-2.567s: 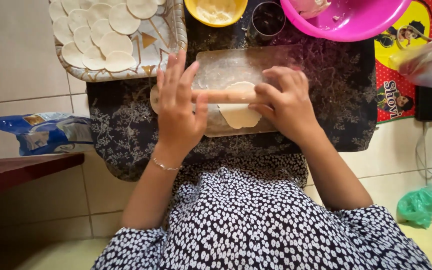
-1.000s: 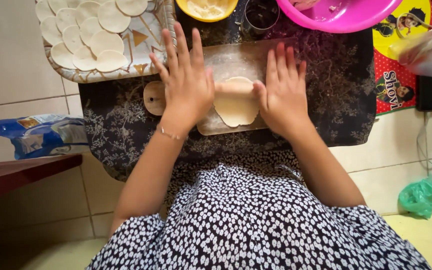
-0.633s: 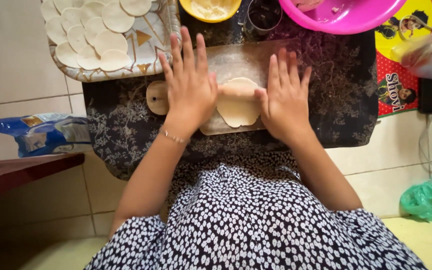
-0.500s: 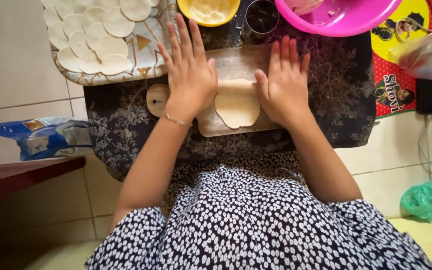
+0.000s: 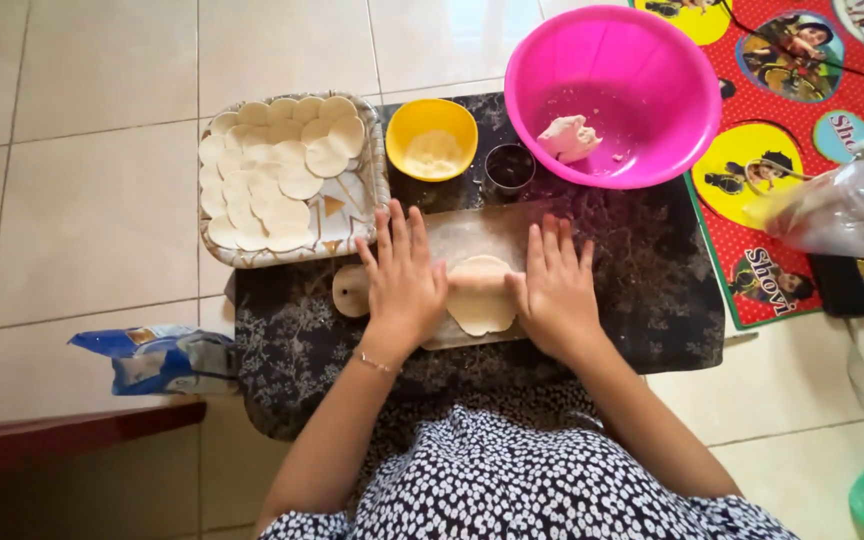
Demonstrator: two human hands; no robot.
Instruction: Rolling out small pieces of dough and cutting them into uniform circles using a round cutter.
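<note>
A wooden board (image 5: 462, 235) with a round handle lies on a dark patterned cloth (image 5: 292, 340) on the tiled floor. On the board is a flat pale dough round (image 5: 482, 312). A rolling pin (image 5: 480, 288) crosses it, mostly hidden under my palms. My left hand (image 5: 404, 280) presses flat on the pin's left end, fingers spread. At the right end, my right hand (image 5: 555, 290) does the same. Several thin dough discs (image 5: 272, 170) fill a patterned tray (image 5: 292, 255) to the upper left.
Beyond the board stand a yellow bowl (image 5: 432, 150) of flour, a small dark cup (image 5: 509, 165) and a pink bowl (image 5: 642, 70) holding a dough lump (image 5: 567, 137). A clear plastic container (image 5: 832, 210) rests on a red mat (image 5: 802, 120). A blue bag (image 5: 152, 360) lies at left.
My fingers were curled over the pin and have flattened out. Both hands have rolled forward and back over the dough, which now looks wider and flatter.
</note>
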